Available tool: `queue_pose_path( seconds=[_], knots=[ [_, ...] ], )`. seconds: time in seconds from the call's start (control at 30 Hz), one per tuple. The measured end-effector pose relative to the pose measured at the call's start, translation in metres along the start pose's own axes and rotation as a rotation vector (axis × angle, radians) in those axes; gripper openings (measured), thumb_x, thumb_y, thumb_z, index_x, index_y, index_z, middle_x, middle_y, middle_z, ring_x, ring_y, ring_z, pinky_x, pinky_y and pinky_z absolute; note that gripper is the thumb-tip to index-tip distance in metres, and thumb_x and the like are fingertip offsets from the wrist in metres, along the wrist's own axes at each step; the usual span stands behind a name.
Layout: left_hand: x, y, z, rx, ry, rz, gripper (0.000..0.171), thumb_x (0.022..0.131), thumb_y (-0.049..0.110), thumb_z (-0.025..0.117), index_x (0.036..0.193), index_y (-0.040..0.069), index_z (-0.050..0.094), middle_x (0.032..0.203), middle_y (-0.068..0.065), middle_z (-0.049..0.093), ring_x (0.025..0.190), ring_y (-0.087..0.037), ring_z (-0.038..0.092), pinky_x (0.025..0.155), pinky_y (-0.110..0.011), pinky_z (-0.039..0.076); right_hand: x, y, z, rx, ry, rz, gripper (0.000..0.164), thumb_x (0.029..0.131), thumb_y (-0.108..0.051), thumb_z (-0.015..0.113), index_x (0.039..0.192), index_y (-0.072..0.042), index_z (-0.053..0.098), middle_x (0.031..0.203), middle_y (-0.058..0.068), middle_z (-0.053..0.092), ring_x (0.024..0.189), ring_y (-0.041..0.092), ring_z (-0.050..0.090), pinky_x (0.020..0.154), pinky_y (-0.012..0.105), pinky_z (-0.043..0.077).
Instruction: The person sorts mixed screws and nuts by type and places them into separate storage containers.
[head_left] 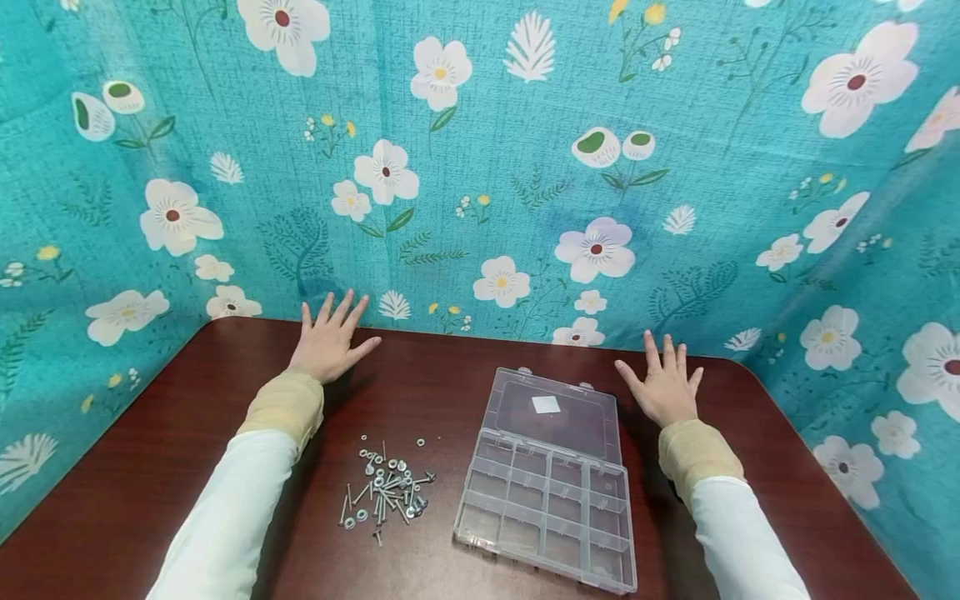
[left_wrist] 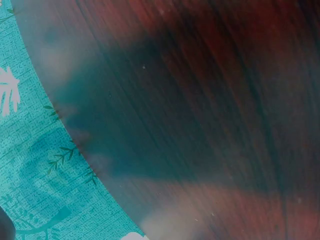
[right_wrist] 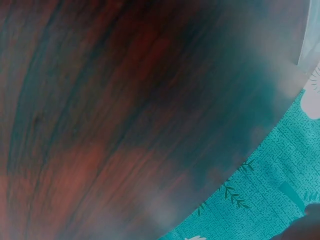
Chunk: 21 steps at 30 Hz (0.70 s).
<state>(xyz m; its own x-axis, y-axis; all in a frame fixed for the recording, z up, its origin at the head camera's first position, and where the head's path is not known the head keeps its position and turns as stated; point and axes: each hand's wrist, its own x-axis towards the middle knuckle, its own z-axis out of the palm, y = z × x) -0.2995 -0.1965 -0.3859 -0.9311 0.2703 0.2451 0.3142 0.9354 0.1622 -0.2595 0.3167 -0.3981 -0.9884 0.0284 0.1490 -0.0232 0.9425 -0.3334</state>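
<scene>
In the head view my left hand (head_left: 327,343) is spread with straight fingers near the table's far edge, left of centre. My right hand (head_left: 664,385) lies likewise spread near the far edge on the right, just beyond the lid of a clear plastic compartment box (head_left: 546,523). That box rests with its lid (head_left: 557,414) folded back, a small white label (head_left: 546,405) on it. Left of the box lies a loose pile of screws (head_left: 386,498), with washers (head_left: 362,515) and nuts among and around them. Neither hand holds anything.
The dark red wooden table (head_left: 225,392) has rounded far corners. A teal curtain with a flower print (head_left: 480,167) hangs behind and at both sides of it. In the wrist views, the table surface (left_wrist: 200,100) fills most of the picture, with curtain (right_wrist: 270,185) past the edge.
</scene>
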Motion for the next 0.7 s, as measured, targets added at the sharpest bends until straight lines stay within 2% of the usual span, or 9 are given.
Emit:
queue_pose_path(
  seconds=[0.17, 0.33, 0.47, 0.57, 0.7],
  knots=[
    [0.001, -0.001, -0.003, -0.006, 0.012, 0.01, 0.075, 0.091, 0.056, 0.043, 0.148, 0.013, 0.016, 0.154, -0.019, 0.013, 0.138, -0.043, 0.006, 0.104, -0.069, -0.004, 0.002, 0.0, 0.0, 0.008, 0.016, -0.02, 0.082, 0.092, -0.061, 0.031, 0.148, -0.011, -0.003, 0.149, 0.033, -0.003, 0.135, 0.05, -0.01, 0.1, 0.073, -0.006],
    [0.002, 0.005, -0.008, -0.029, -0.03, 0.032, 0.074, 0.092, 0.053, 0.043, 0.148, 0.013, 0.015, 0.153, -0.019, 0.015, 0.138, -0.043, 0.008, 0.106, -0.068, 0.0, 0.0, -0.001, -0.004, 0.034, 0.015, -0.037, 0.085, 0.093, -0.059, 0.033, 0.147, -0.001, 0.0, 0.148, 0.034, 0.003, 0.135, 0.051, -0.003, 0.105, 0.068, 0.003],
    [0.003, 0.014, -0.015, -0.06, -0.114, 0.058, 0.07, 0.093, 0.049, 0.044, 0.146, 0.008, 0.024, 0.149, -0.021, 0.026, 0.135, -0.042, 0.021, 0.108, -0.063, 0.016, -0.005, -0.01, -0.011, 0.082, -0.028, -0.024, 0.085, 0.094, -0.056, 0.036, 0.144, 0.006, 0.007, 0.146, 0.036, 0.013, 0.134, 0.051, 0.011, 0.106, 0.064, 0.015],
    [0.001, 0.021, -0.021, -0.091, -0.199, 0.073, 0.064, 0.094, 0.047, 0.044, 0.138, 0.002, 0.037, 0.14, -0.023, 0.041, 0.128, -0.04, 0.036, 0.103, -0.058, 0.031, -0.011, -0.02, -0.018, 0.118, -0.065, -0.02, 0.078, 0.096, -0.051, 0.037, 0.139, 0.011, 0.022, 0.139, 0.036, 0.029, 0.127, 0.05, 0.028, 0.102, 0.063, 0.027],
    [-0.002, 0.027, -0.028, -0.127, -0.285, 0.087, 0.056, 0.094, 0.043, 0.045, 0.129, -0.001, 0.049, 0.128, -0.021, 0.054, 0.118, -0.036, 0.049, 0.098, -0.054, 0.04, -0.019, -0.031, -0.027, 0.141, -0.107, -0.03, 0.069, 0.097, -0.05, 0.035, 0.128, 0.011, 0.042, 0.125, 0.033, 0.049, 0.113, 0.045, 0.047, 0.092, 0.059, 0.04]
  ],
)
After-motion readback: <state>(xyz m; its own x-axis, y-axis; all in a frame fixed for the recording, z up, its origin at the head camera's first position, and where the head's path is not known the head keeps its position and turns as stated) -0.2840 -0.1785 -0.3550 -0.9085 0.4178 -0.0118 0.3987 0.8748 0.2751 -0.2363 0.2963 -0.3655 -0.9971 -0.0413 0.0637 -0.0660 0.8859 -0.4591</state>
